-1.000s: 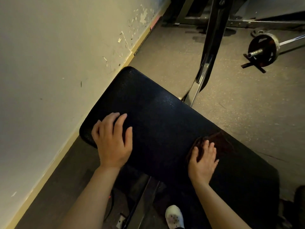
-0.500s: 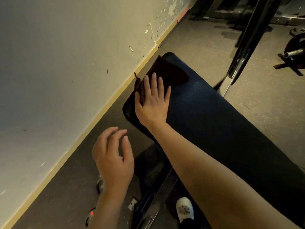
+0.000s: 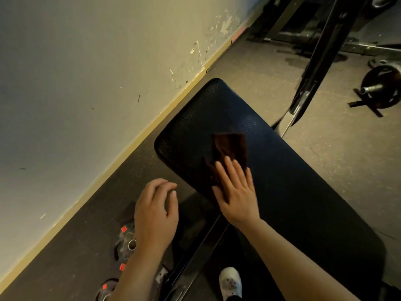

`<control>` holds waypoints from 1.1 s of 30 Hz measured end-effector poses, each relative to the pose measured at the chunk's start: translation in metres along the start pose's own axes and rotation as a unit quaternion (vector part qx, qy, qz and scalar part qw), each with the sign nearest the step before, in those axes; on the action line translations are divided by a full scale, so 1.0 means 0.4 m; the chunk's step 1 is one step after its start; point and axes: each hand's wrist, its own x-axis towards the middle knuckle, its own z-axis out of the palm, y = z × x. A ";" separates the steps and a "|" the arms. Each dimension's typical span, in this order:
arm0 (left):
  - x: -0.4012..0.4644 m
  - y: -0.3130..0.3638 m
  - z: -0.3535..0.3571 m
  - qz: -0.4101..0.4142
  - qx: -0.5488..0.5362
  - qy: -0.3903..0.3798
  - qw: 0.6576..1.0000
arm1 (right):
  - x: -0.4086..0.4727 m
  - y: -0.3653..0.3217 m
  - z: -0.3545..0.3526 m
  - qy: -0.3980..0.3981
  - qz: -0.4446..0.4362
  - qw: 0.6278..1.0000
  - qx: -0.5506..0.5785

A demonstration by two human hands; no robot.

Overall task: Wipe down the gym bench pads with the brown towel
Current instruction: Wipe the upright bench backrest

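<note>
Brown towel (image 3: 231,148), dark folded cloth, spread flat on long black padded gym bench pad (image 3: 282,181), toward pad's 10 o'clock end, well short of rounded tip. Pressed under right hand (image 3: 235,190), fingers straight and together, palm down at towel's 6 o'clock edge: flat contact judged best for pushing cloth along textured vinyl. Left hand (image 3: 156,211) hovering off pad at 8 o'clock of towel, fingers loosely curled, holding nothing, likely kept clear of the wiping path. Counted: one towel, one pad in view, two hands, one white shoe (image 3: 230,281) at 6 o'clock, one barbell with dark plate (image 3: 382,89) at 2 o'clock, several grey weight plates with red marks (image 3: 125,242) on floor at 7 o'clock, exact count unclear.
</note>
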 end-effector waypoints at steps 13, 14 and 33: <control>-0.085 0.026 0.032 0.019 -0.004 -0.051 0.999 | 0.071 -0.109 -0.010 0.042 0.051 0.997 0.044; -0.085 0.030 0.035 0.021 -0.002 -0.046 0.999 | 0.096 -0.135 -0.010 0.054 0.016 0.998 0.029; -0.415 0.408 0.582 0.275 0.101 -0.260 0.920 | -0.660 0.745 0.137 0.031 0.407 0.905 0.115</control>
